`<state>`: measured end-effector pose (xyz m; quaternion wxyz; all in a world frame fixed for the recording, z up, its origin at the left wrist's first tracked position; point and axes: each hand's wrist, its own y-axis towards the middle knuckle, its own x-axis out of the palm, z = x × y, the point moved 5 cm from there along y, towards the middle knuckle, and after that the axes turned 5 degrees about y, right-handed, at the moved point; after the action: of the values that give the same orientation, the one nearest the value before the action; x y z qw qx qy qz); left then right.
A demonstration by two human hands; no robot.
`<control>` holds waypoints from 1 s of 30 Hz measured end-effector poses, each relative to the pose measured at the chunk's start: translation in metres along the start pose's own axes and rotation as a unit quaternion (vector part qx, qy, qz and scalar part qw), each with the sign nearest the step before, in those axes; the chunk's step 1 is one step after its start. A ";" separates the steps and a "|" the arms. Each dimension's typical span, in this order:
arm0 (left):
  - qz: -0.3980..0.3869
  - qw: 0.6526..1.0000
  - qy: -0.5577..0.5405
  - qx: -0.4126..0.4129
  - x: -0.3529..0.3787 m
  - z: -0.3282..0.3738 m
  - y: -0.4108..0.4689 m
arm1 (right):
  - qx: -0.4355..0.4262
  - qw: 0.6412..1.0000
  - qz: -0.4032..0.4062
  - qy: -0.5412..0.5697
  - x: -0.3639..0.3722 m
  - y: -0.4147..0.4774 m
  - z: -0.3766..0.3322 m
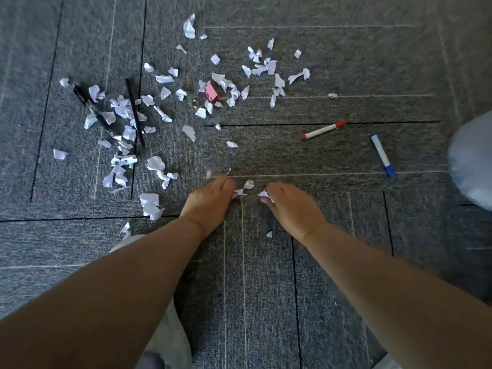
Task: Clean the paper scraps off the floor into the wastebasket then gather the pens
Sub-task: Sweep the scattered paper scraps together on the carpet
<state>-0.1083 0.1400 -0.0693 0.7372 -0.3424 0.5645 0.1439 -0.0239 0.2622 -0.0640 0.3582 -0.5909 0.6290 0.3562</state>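
Note:
Several white paper scraps (127,134) lie scattered over the grey carpet, mostly left and centre. My left hand (210,201) is down on the floor with its fingers curled around a small scrap (240,192). My right hand (291,206) is beside it, pinching another scrap (264,194). One loose scrap (249,184) lies between the two hands. A red-capped marker (323,130) and a blue-capped marker (382,155) lie to the right. Two black pens (135,113) (91,109) lie among the scraps at the left. The wastebasket's pale liner (472,161) shows at the right edge.
A small pink block (211,93) sits among the scraps at centre top. A tiny scrap (269,234) lies below my right wrist. My pale trouser leg (167,336) is at the bottom, under my left forearm.

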 end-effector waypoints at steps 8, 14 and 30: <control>0.138 0.988 -0.022 0.063 -0.112 0.067 0.023 | 0.065 0.990 0.123 -0.008 -0.137 -0.013 0.032; 0.192 0.972 -0.085 0.103 -0.224 0.164 0.043 | 0.041 0.972 0.233 0.003 -0.282 -0.035 0.036; 0.127 0.954 -0.006 0.273 -0.315 0.411 0.063 | 0.472 0.866 0.145 -0.073 -0.434 -0.206 0.157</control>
<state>0.0538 0.5146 0.2551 0.7814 -0.0525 0.6167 0.0792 0.2065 0.6008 0.2325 0.5839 -0.2255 0.7726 0.1065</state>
